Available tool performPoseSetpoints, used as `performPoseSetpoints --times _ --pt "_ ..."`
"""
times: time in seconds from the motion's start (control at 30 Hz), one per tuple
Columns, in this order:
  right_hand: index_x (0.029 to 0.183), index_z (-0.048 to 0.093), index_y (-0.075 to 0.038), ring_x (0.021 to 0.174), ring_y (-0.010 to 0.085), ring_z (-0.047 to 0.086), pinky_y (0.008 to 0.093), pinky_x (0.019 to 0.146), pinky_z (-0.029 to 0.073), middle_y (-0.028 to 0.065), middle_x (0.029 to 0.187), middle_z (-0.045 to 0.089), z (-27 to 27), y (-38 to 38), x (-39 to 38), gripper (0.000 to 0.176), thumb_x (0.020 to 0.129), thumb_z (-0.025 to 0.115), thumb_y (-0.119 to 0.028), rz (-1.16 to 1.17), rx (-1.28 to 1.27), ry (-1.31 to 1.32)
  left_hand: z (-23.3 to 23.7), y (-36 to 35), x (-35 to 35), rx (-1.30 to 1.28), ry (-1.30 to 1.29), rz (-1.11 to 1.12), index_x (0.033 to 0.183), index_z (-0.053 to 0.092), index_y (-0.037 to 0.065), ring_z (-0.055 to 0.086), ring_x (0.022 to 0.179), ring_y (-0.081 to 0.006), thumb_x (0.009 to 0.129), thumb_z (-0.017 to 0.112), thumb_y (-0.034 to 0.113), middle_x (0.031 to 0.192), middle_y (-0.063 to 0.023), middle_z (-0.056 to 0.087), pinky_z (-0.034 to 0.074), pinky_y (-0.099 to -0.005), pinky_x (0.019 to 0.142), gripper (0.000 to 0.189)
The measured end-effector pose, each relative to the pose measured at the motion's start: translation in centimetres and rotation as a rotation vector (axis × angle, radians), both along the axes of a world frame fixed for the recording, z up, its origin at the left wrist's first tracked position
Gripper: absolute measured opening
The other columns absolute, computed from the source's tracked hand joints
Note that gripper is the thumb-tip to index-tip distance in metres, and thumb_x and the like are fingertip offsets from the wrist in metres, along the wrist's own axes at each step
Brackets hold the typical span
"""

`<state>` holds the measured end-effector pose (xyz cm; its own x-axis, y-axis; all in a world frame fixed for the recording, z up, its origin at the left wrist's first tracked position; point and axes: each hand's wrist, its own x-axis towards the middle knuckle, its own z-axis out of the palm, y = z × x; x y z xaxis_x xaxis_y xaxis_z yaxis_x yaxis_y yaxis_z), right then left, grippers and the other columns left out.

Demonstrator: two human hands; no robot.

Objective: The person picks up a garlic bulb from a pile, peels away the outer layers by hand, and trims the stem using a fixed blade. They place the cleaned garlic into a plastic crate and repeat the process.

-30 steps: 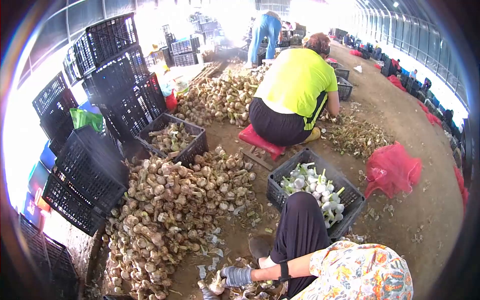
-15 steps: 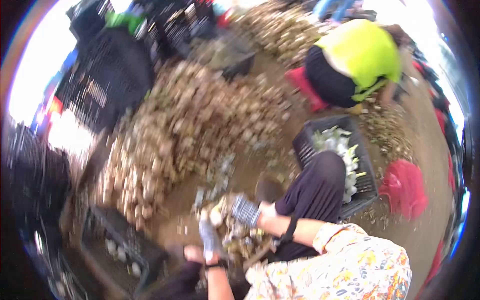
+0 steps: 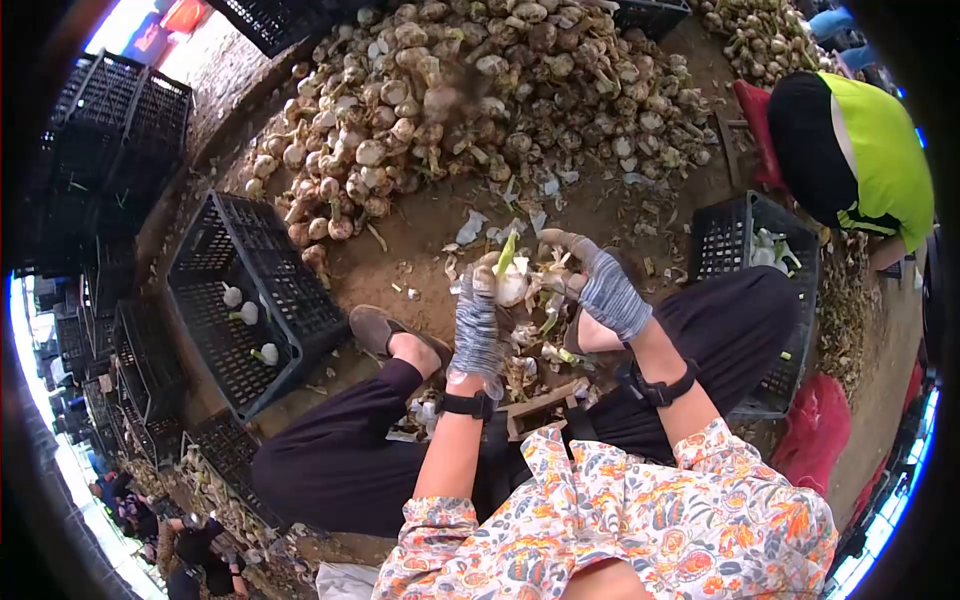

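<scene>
My left hand (image 3: pixel 476 320), in a grey knit glove with bare-looking fingertips, grips a white garlic bulb (image 3: pixel 512 288) with a green stem pointing up. Close by on the right is my gloved right hand (image 3: pixel 608 290), its index finger stretched toward the bulb. Loose garlic peel (image 3: pixel 549 278) sits between its fingers and thumb. Below both hands, scraps of skin and trimmed stems (image 3: pixel 525 365) lie on the ground around a small wooden piece (image 3: pixel 540 408).
A big heap of unpeeled garlic (image 3: pixel 450 110) spreads ahead. At left stands a black crate (image 3: pixel 290 290) with a few white bulbs; another black crate (image 3: pixel 722 240) with bulbs is by my right knee. A co-worker in a yellow top (image 3: pixel 880 150) bends at right, near a red mesh bag (image 3: pixel 815 430).
My view has swung and steadied, so the left crate and heap appear higher. Both hands have risen in the picture, and the green-stemmed bulb now shows clearly in my left hand.
</scene>
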<state>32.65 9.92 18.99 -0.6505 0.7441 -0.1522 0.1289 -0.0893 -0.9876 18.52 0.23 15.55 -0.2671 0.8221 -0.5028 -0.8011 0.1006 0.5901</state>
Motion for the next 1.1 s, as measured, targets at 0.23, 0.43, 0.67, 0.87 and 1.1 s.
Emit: performPoseSetpoints --times 0.23,0.43,0.67,0.87,1.1 --pt "0.108 0.053 0.001 0.092 0.0124 0.055 0.0240 0.080 0.045 0.0067 0.102 0.054 -1.9 -1.3 -1.2 0.036 0.075 0.066 -0.005 -0.020 0.143 -0.009 0.3 -0.6 0.0 0.131 0.210 -0.093 0.125 0.042 0.004 0.056 0.090 -0.0137 0.080 0.064 0.035 0.108 -0.0076 0.055 0.048 -0.0230 0.073 0.059" --pt "0.099 0.057 -0.001 0.082 0.0108 0.057 0.0238 0.075 0.047 0.0037 0.088 0.060 -1.6 -0.3 -1.1 0.021 0.078 0.059 -0.002 -0.022 0.408 -0.049 1.5 -0.8 -0.6 0.136 0.177 -0.174 0.126 0.042 0.002 0.054 0.103 -0.0211 0.064 0.078 0.026 0.115 -0.0106 0.053 0.045 -0.0319 0.089 0.075" --pt "0.095 0.059 0.000 0.075 0.0146 0.058 0.0250 0.070 0.051 0.0082 0.086 0.061 -4.2 1.8 1.2 0.026 0.076 0.044 0.010 -0.416 -0.234 0.012 0.8 -1.2 -1.1 0.186 -0.163 -0.162 0.121 0.046 0.005 0.058 0.094 -0.0223 0.068 0.072 0.026 0.110 -0.0094 0.054 0.050 -0.0332 0.078 0.062" --pt "0.110 0.053 -0.004 0.090 0.0147 0.055 0.0271 0.081 0.046 0.0087 0.104 0.057 -2.1 -0.2 -0.1 0.035 0.076 0.054 0.003 -0.175 0.071 -0.003 1.3 -0.5 -0.8 0.129 -0.085 -0.039 0.120 0.047 0.004 0.057 0.094 -0.0212 0.073 0.068 0.022 0.110 -0.0093 0.054 0.052 -0.0325 0.077 0.055" --pt "0.090 0.058 -0.004 0.072 0.0252 0.058 0.0307 0.066 0.047 0.0143 0.079 0.057 -2.3 -2.0 -1.0 0.018 0.073 0.064 -0.008 0.024 0.556 -0.299 -0.8 -1.1 -1.0 0.121 0.024 0.061 0.120 0.046 0.005 0.054 0.099 -0.0188 0.071 0.071 0.015 0.114 -0.0089 0.052 0.050 -0.0274 0.080 0.056"
